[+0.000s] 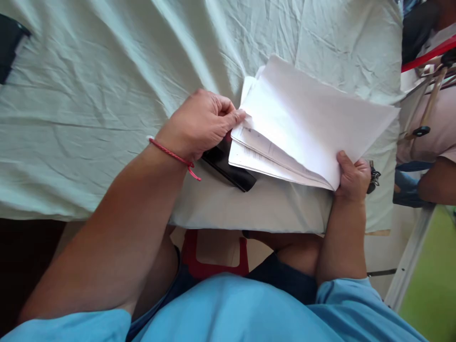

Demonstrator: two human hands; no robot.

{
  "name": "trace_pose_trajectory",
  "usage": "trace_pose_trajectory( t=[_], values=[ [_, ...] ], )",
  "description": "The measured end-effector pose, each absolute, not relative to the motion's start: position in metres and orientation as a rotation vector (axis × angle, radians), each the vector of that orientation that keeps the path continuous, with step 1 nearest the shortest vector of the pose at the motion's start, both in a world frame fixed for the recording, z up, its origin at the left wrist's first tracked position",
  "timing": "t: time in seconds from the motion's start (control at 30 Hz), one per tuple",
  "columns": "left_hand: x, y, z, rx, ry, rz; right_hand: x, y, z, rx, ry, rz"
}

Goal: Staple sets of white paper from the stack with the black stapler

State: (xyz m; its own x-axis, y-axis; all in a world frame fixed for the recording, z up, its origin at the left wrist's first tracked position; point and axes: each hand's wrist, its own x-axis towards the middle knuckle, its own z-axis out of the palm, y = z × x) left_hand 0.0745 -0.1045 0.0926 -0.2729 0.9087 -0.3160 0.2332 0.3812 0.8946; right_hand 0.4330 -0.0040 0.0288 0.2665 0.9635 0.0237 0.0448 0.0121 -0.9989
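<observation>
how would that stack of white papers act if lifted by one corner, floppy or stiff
The stack of papers would probably sag, since its top sheet bows between the left hand and right hand. The sheets may fan apart, as their left corners splay unevenly. It is likely light, looking only a thin bundle.

A shared indoor room, perhaps an office or study space; the cropped surroundings leave its exact kind uncertain.
A pale green cloth drapes the desk (99, 80), where printed papers (309, 109) suggest desk work. A red seat (189, 256) shows below the desk's near edge, above a pale floor (377, 254). At the right are another person (429, 126) in pink and a metal-edged green panel (431, 270).
</observation>
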Motion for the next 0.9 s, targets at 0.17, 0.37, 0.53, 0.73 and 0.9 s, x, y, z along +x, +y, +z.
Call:
trace_pose_trajectory(
  t=[0.17,0.37,0.53,0.73,0.9],
  values=[
    [0.071,-0.1,0.087,1.024,1.638,0.855,0.435,0.0,0.027,-1.33,-1.013,0.954],
    [0.074,-0.099,0.086,0.895,1.64,0.937,0.425,-0.006,0.028,-1.299,-1.026,1.006],
    [0.079,-0.098,0.094,0.784,1.652,0.959,0.422,-0.008,0.025,-1.293,-1.038,1.019],
    [0.079,-0.093,0.091,0.703,1.413,0.974,0.427,-0.006,0.025,-1.299,-0.993,0.931],
    [0.082,-0.089,0.101,0.682,1.628,0.916,0.424,-0.011,0.03,-1.276,-1.013,0.905]
  ],
)
